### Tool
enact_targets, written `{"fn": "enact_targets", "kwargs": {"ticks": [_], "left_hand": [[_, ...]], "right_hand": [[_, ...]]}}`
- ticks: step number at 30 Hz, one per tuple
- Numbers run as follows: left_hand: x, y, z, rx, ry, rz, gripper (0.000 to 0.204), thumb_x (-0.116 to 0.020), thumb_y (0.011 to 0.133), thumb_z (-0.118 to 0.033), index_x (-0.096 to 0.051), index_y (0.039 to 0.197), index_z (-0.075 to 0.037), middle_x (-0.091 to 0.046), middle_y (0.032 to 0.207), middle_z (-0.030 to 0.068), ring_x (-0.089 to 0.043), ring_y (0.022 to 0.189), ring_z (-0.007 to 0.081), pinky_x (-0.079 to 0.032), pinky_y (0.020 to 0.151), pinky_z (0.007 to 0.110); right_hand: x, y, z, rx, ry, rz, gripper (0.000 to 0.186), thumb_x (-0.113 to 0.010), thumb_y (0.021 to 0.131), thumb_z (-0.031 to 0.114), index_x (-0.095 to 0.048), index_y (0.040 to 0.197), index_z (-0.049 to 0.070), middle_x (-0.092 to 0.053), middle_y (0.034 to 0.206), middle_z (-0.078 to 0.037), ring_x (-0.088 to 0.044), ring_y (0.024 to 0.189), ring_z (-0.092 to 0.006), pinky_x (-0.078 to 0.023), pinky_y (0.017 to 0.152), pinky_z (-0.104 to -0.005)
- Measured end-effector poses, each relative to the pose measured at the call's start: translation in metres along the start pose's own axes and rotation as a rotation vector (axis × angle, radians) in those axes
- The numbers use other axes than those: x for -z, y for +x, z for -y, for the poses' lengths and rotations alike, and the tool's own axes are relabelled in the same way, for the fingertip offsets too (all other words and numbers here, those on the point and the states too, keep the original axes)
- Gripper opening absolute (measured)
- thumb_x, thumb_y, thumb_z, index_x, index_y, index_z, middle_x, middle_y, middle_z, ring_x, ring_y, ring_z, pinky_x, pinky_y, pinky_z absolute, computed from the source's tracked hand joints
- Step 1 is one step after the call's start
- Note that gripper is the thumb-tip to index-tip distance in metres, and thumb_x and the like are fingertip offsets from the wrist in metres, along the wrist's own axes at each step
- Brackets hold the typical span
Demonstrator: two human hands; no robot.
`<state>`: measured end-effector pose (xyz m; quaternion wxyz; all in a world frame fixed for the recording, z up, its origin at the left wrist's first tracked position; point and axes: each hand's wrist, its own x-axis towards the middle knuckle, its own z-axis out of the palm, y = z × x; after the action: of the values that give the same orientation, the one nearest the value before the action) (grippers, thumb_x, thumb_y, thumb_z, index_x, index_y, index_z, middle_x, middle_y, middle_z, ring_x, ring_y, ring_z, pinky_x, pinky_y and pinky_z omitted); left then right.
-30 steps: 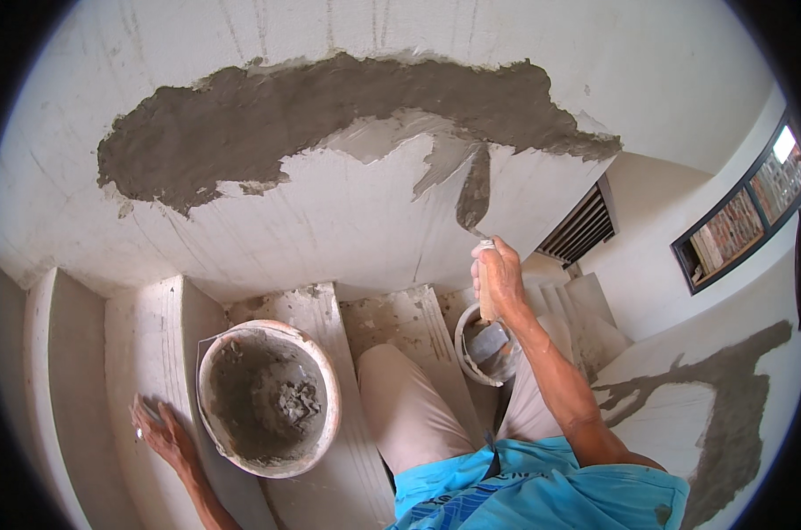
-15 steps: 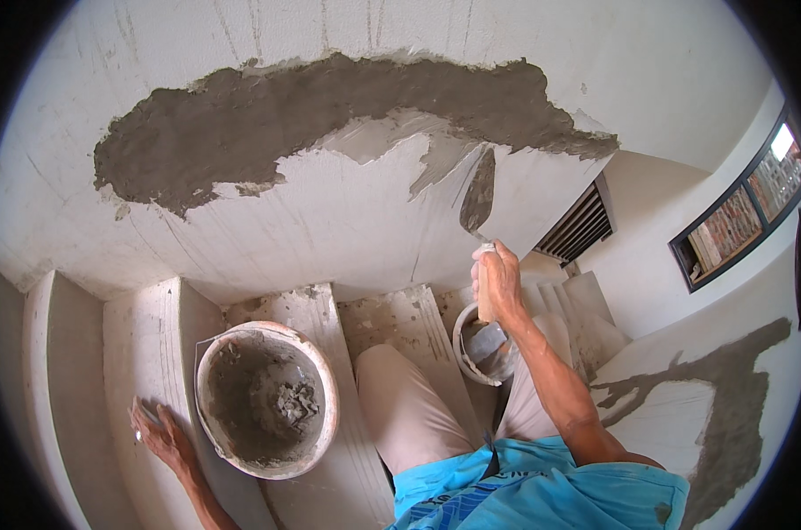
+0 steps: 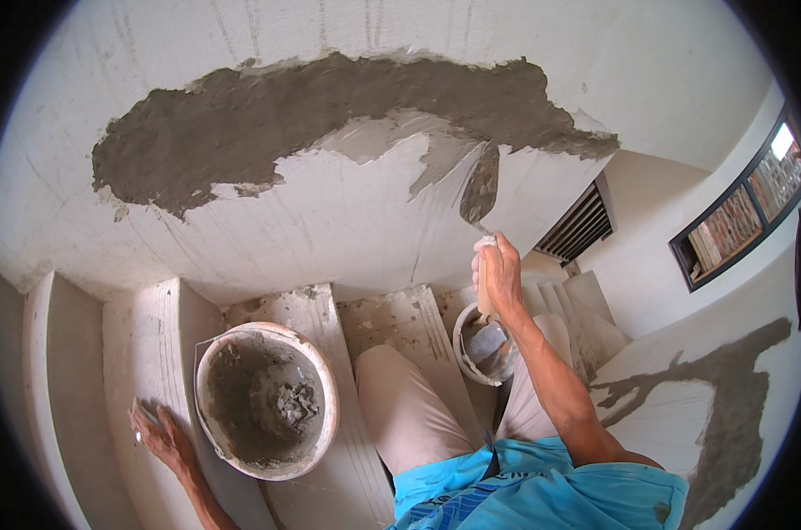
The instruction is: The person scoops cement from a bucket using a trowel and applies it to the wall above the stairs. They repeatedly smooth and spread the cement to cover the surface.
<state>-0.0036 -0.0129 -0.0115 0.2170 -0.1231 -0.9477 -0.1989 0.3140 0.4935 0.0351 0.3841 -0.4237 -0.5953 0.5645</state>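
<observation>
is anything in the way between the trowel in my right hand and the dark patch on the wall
Nothing visible is. Your right hand holds the trowel with its tip at or just below the patch's lower edge. The large bucket and the smaller bucket are off that line.
</observation>
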Motion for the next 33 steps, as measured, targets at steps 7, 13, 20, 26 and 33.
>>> {"fn": "enact_targets", "kwargs": {"ticks": [7,13,20,26,33], "left_hand": [[-0.001,-0.001,0.002,0.008,-0.011,-0.011,0.05,-0.055,0.094,-0.02,-0.047,0.139,0.002,-0.049,0.14,0.0245,-0.04,0.135,0.0397,-0.028,0.114,0.048],[0.003,-0.002,0.001,0.019,-0.021,-0.027,0.05,-0.057,0.094,-0.019,-0.048,0.138,0.002,-0.049,0.14,0.0248,-0.04,0.134,0.0396,-0.029,0.113,0.048],[-0.001,-0.001,0.003,0.004,-0.025,-0.026,0.049,-0.057,0.093,-0.018,-0.049,0.138,0.002,-0.05,0.139,0.0247,-0.041,0.134,0.0397,-0.029,0.113,0.047],[0.001,-0.001,0.0,0.004,-0.044,-0.027,0.05,-0.057,0.093,-0.017,-0.049,0.138,0.002,-0.05,0.139,0.0246,-0.041,0.134,0.0397,-0.028,0.114,0.047],[0.002,-0.001,-0.004,0.013,-0.023,-0.012,0.05,-0.057,0.092,-0.017,-0.049,0.137,0.003,-0.05,0.139,0.0245,-0.041,0.134,0.0398,-0.029,0.113,0.047]], "right_hand": [[-0.01,-0.01,-0.008,-0.027,-0.16,0.114,0.015,-0.048,0.086,0.019,-0.051,0.085,0.005,-0.05,0.065,-0.003,-0.047,0.048,-0.011,-0.04,0.041,-0.0282],[-0.017,0.009,0.002,0.067,0.031,-0.053,0.015,-0.047,0.087,0.019,-0.05,0.083,0.005,-0.049,0.063,-0.002,-0.047,0.048,-0.0112,-0.04,0.042,-0.0291],[-0.014,0.021,-0.043,0.129,-0.209,-0.06,0.015,-0.048,0.086,0.016,-0.048,0.081,0.001,-0.052,0.061,-0.007,-0.048,0.05,-0.015,-0.042,0.047,-0.0337],[-0.006,0.017,-0.023,0.211,-0.19,-0.113,0.013,-0.047,0.087,0.013,-0.047,0.081,0.001,-0.052,0.059,-0.008,-0.05,0.05,-0.0174,-0.043,0.048,-0.0358],[0.007,0.025,-0.044,0.423,-0.671,-0.116,0.015,-0.053,0.086,0.012,-0.045,0.086,-0.001,-0.053,0.064,-0.026,-0.054,0.063,-0.0492,-0.043,0.057,-0.0503]]}}
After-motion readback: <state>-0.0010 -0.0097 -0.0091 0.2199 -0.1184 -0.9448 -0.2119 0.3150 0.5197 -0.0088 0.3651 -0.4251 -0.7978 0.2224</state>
